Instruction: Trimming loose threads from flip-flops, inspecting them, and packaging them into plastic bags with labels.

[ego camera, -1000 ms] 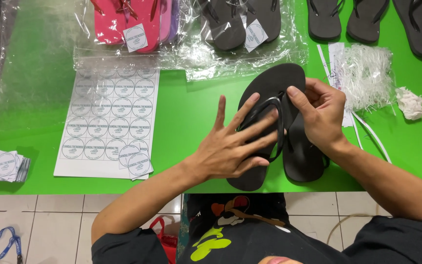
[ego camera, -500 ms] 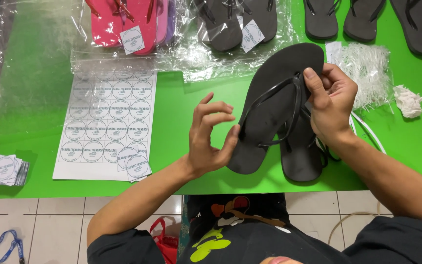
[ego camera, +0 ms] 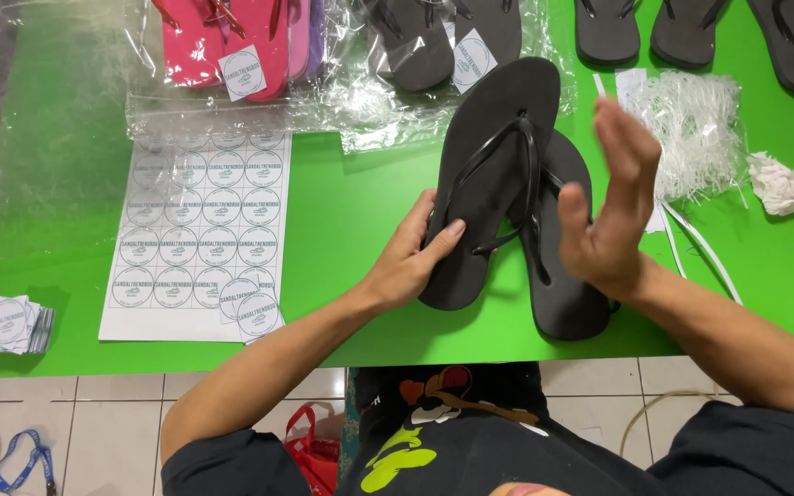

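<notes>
Two hands work one black flip-flop (ego camera: 493, 174): left hand (ego camera: 413, 255) grips its edge, right hand (ego camera: 610, 207) hovers open beside it.

Black flip-flop (ego camera: 493, 174): matt foam-like sole, fine texture; strap glossy, smooth plastic. Second black flip-flop (ego camera: 567, 276) beneath: same matt finish. Table (ego camera: 351, 230): smooth green surface, slight sheen. Sticker sheet (ego camera: 199, 234) near left edge: white paper, matt. Bags (ego camera: 360, 101) at far edge: clear crinkled plastic film, glossy. Fastener bundle (ego camera: 696, 129): translucent white plastic.
</notes>
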